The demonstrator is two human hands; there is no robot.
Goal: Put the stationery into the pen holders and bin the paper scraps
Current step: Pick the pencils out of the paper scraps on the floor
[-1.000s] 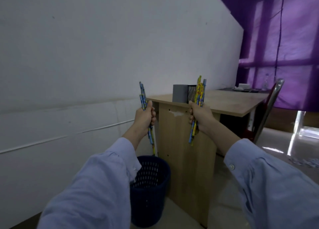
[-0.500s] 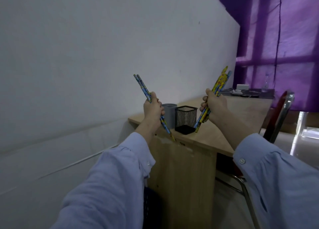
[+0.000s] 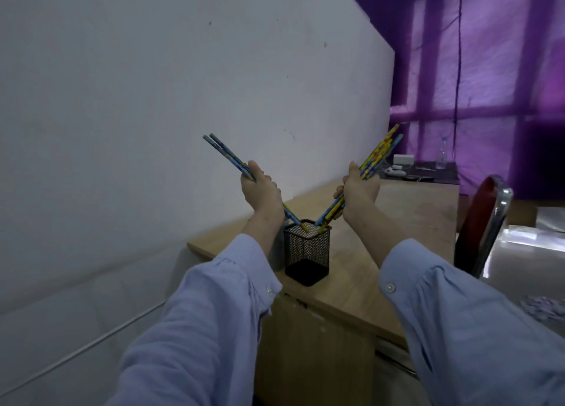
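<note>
One plain white wall (image 3: 153, 130) fills the left half of the head view, and a purple curtain (image 3: 489, 84) hangs beyond it on the right. A light wooden surface (image 3: 412, 222) runs along the wall, with a red chair with a chrome frame (image 3: 480, 222) just beside its right edge. Two light blue shirt sleeves (image 3: 208, 329) reach forward over the near edge.

A square black wire-mesh pen holder (image 3: 306, 252) stands upright near the near left corner of the surface, close to the near edge. The left hand (image 3: 261, 191) is above it and to its left, fingers curled tight round a few blue patterned pencils (image 3: 227, 156) that slant up and to the left. The right hand (image 3: 359, 191) is above and to the right, clamped round a thicker bunch of yellow and blue patterned pencils (image 3: 379, 151) that slant up and to the right. The two bundles form a V, and their lower ends meet at the holder's open top, at or just inside its rim. How deep they go cannot be told.

Some pale paper scraps (image 3: 544, 310) lie on the floor at the far right, blurred.
</note>
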